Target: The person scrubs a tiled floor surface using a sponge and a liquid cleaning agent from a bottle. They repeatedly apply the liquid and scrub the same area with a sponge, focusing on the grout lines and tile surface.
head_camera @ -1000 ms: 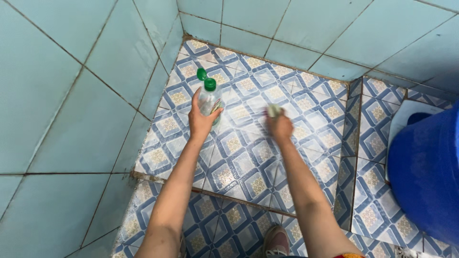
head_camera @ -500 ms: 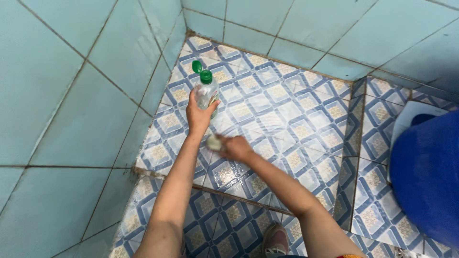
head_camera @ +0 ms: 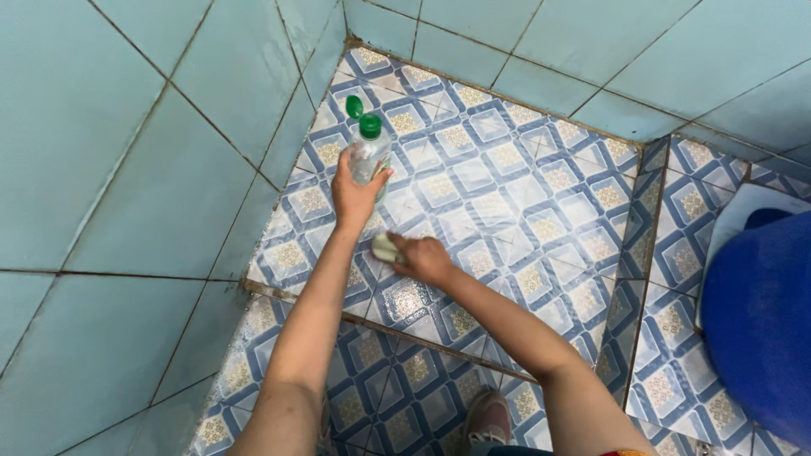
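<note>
Left hand [head_camera: 353, 196]: grips clear plastic bottle with green flip cap [head_camera: 369, 150], unmoved.
Right hand [head_camera: 422, 257]: clutches pale scrub pad [head_camera: 384, 247], swept back left across patterned blue floor tiles [head_camera: 524, 211].

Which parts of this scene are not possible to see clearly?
Head view:
- Pale scrubbing pad: mostly covered by the right hand.
- Clear plastic bottle with green flip cap: lower part hidden by the left hand.
- Blue plastic tub: cut off by the right edge.

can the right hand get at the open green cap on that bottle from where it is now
Probably yes. The right hand presses a pale sponge on the patterned floor tiles just below the left hand, which holds the clear bottle. Nothing lies between it and the green flip cap, though it would have to free its fingers first.
</note>
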